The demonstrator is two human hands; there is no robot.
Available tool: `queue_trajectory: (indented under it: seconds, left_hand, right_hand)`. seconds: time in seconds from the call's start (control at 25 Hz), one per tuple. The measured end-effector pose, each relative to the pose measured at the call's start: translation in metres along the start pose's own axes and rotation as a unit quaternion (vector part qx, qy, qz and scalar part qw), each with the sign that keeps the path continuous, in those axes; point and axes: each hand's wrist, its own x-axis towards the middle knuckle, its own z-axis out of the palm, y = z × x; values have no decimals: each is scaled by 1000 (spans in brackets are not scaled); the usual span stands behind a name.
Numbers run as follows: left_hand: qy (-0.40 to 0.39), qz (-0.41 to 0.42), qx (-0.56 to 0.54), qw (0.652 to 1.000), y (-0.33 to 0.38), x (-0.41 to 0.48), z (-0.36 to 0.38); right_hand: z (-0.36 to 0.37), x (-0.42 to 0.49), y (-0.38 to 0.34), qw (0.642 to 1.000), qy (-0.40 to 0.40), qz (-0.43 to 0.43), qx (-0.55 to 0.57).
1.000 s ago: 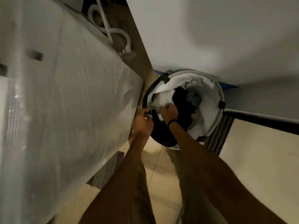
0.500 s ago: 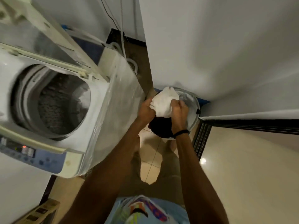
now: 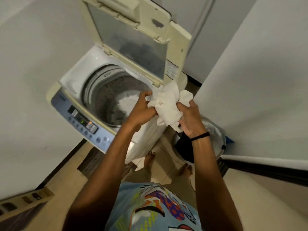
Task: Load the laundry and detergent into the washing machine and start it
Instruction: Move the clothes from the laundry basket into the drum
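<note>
- white cloth, bunched and crumpled, faint small reddish marks on it, held in the air between both hands, at the right edge of the washing machine opening, just below the lower corner of the raised lid
- left hand grips the cloth's left side, fingers curled closed over the fabric, hand over the right part of the drum
- right hand grips the cloth's right and lower side, fingers closed on it, loose end of cloth sticking up past the thumb; black band on that wrist
- drum open, grey perforated wall visible, some white laundry already lying inside at the bottom
- lid tilted up and back, cream frame with a clear panel
- control panel at the front edge, blue, rows of buttons, small green and orange lights lit
- laundry basket on the floor right of the machine, below the right hand, white liner, dark clothing inside
- person's bare feet on the tiled floor between machine and basket
- patterned blue shirt at bottom of view
- white walls either side, cardboard box at lower left, blurred
</note>
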Motion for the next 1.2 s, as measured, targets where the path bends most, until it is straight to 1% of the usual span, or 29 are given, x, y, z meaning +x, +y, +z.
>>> queue_trajectory:
  seconds: [0.04, 0.12, 0.2, 0.28, 0.32, 0.44, 0.52, 0.56, 0.6, 0.64, 0.68, 0.72, 0.76, 0.8, 0.88, 0.96, 1.0, 1.04, 1.12, 1.16, 1.2]
  left_hand:
    - [15, -16, -30, 999, -3, -6, -33]
    - [48, -22, -129, 990, -12, -9, -77]
    - [30, -18, -206, 978, -16, -11, -112]
    - [13, -19, -231, 973, -21, -12, -143]
    - [15, -15, -231, 973, -23, -8, -156]
    - [42, -9, -228, 973, -26, 17, -177]
    - [24, -17, -193, 981, -27, 32, -192]
    - [9, -28, -183, 983, -28, 36, -197]
    - [-5, -36, -199, 979, -30, 42, -202]
    - [-13, -26, -228, 973, -31, 47, -204]
    - [-2, -13, -253, 967, -34, 53, -207]
    - [20, 2, -260, 965, -36, 59, -209]
    - [51, 9, -251, 967, -43, 68, -210]
    - [78, 8, -235, 969, -48, 74, -211]
    - [102, -10, -210, 972, -61, 87, -212]
    - [91, -48, -169, 980, -77, 96, -207]
    - [80, -80, -118, 987, -88, 101, -202]
    - [59, -112, -50, 991, -97, 104, -197]
    - [14, -173, 70, 982, -114, 108, -187]
    - [1, -187, 111, 976, -118, 108, -182]
    - [-8, -190, 140, 972, -119, 106, -177]
  right_hand:
    - [25, 5, 4, 999, -2, -13, -41]
    - [74, 16, 16, 994, 16, -27, -104]
    - [109, 31, 29, 988, 34, -35, -147]
    - [140, 45, 44, 986, 20, -23, -164]
    - [153, 51, 51, 990, -4, -7, -142]
    - [188, 65, 59, 994, -90, 56, -5]
    - [205, 78, 61, 982, -127, 109, 92]
    - [211, 84, 61, 977, -133, 120, 116]
    - [214, 91, 63, 980, -130, 113, 104]
    - [213, 97, 64, 988, -119, 87, 54]
    - [212, 106, 66, 993, -101, 53, -21]
    - [209, 114, 67, 991, -87, 20, -103]
    - [204, 122, 69, 979, -79, -11, -187]
    - [200, 130, 72, 957, -72, -38, -277]
    - [193, 142, 80, 890, -44, -69, -448]
    - [190, 149, 92, 819, -16, -77, -569]
    - [187, 150, 98, 789, -1, -69, -610]
    - [184, 149, 103, 765, 9, -44, -642]
    - [173, 145, 112, 720, 9, 41, -693]
    - [166, 142, 114, 704, 1, 67, -707]
    - [159, 137, 115, 699, -3, 67, -712]
